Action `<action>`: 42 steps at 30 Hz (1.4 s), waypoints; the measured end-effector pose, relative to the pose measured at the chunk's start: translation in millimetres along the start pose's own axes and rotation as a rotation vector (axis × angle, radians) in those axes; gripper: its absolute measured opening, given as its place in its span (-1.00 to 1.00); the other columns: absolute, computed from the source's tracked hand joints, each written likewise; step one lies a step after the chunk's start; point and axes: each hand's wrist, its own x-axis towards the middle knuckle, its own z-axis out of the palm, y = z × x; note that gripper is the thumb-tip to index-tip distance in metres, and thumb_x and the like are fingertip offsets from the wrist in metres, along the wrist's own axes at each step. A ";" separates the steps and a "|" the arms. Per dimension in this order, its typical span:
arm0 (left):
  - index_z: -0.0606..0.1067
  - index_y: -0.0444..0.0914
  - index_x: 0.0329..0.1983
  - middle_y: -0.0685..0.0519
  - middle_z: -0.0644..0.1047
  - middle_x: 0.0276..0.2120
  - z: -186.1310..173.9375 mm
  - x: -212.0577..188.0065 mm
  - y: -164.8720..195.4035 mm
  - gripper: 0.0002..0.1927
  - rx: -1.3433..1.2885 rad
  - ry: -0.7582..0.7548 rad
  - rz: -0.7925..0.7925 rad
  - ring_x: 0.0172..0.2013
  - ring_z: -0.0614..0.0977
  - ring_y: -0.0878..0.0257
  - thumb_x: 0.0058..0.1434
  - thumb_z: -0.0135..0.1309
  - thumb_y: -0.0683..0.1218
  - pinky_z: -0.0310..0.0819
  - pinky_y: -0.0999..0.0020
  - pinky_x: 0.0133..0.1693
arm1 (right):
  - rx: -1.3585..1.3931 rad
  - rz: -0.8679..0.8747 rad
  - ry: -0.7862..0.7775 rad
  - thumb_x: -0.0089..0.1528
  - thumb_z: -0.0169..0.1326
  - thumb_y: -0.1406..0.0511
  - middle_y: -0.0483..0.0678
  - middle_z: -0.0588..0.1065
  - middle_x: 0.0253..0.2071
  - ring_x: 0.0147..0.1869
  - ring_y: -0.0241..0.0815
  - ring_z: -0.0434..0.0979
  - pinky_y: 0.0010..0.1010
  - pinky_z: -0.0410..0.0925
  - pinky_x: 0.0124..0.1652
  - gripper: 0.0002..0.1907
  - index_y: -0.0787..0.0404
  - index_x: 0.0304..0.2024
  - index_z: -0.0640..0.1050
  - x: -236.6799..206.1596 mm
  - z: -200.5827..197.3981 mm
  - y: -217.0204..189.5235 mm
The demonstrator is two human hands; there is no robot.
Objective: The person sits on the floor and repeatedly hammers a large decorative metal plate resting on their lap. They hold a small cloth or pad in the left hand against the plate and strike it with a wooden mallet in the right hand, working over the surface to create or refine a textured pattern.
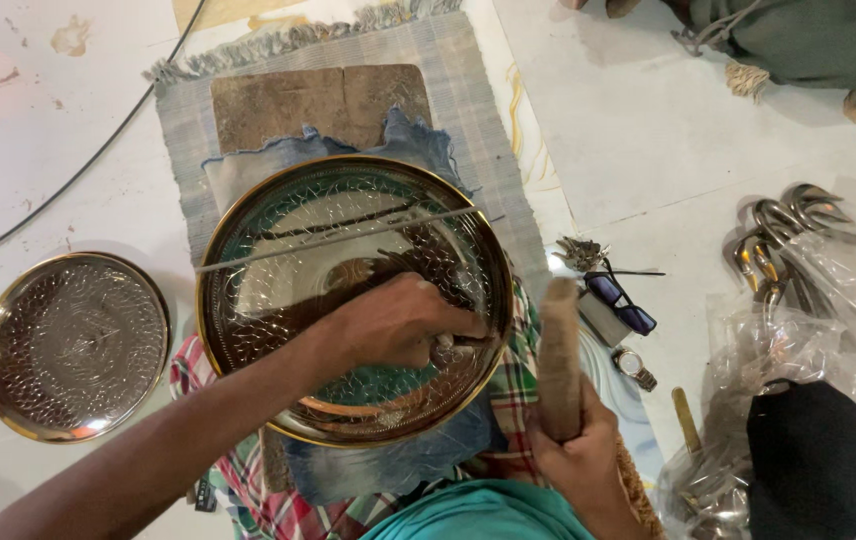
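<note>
Brass plate [353, 300], left hand [403, 322] on it, right hand [578, 455] gripping mallet [558, 355]

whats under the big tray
A blue cloth shows past the big tray edges, over a striped mat. Whatever lies directly beneath the tray is covered.

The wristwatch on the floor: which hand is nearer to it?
Right. The right hand, gripping a wooden handle, sits just beside the wristwatch; the left hand rests on the large metal plate, farther away.
</note>
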 end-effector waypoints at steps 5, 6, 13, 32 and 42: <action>0.60 -0.12 0.01 -0.10 0.63 -0.45 -6.1 2.2 -10.7 -0.38 -0.040 -0.114 0.111 -0.40 0.64 -0.10 -0.22 0.13 -0.33 0.48 0.01 -0.40 | 0.310 0.154 0.171 0.02 0.24 0.47 0.05 0.58 -0.41 -0.40 -0.22 0.60 -0.37 0.46 -0.40 -0.59 0.37 -0.06 0.53 -24.0 34.3 31.1; 0.59 -0.14 0.02 -0.10 0.63 -0.45 -6.0 1.2 -11.7 -0.36 -0.045 -0.119 0.129 -0.41 0.64 -0.11 -0.23 0.13 -0.33 0.47 0.01 -0.40 | 0.227 0.114 0.167 0.00 0.25 0.48 0.02 0.61 -0.40 -0.39 -0.24 0.61 -0.39 0.47 -0.39 -0.57 0.35 -0.06 0.53 -27.6 39.2 32.8; 0.64 -0.11 -0.02 -0.09 0.62 -0.48 4.2 -20.0 1.0 -0.51 -0.047 0.023 -0.087 -0.56 0.63 -0.01 -0.05 0.16 -0.30 0.51 0.11 -0.46 | -0.041 -0.019 -0.023 -0.11 0.23 0.43 0.00 0.56 -0.46 -0.45 -0.28 0.53 -0.44 0.41 -0.41 -0.50 0.34 -0.09 0.48 -2.8 5.6 17.2; 0.56 -0.30 0.02 -0.11 0.70 -0.26 75.8 -58.8 29.6 -0.58 -0.085 0.819 -0.490 -0.28 0.80 0.14 0.11 -0.04 -0.39 0.68 0.30 -0.31 | -0.577 -0.368 -0.394 -0.11 0.18 0.32 0.12 0.49 -0.54 -0.41 0.21 0.50 0.00 0.28 -0.40 -0.59 0.27 -0.20 0.47 84.4 -51.5 -124.5; 0.54 -0.32 0.08 -0.14 0.67 -0.23 65.1 -52.6 31.6 -0.51 -0.063 0.797 -0.363 -0.22 0.77 0.08 0.06 -0.04 -0.42 0.70 0.28 -0.24 | 0.042 -0.241 -0.294 -0.01 0.22 0.35 0.12 0.51 -0.49 -0.51 0.03 0.49 -0.25 0.34 -0.46 -0.62 0.32 -0.14 0.52 86.3 -23.4 -111.4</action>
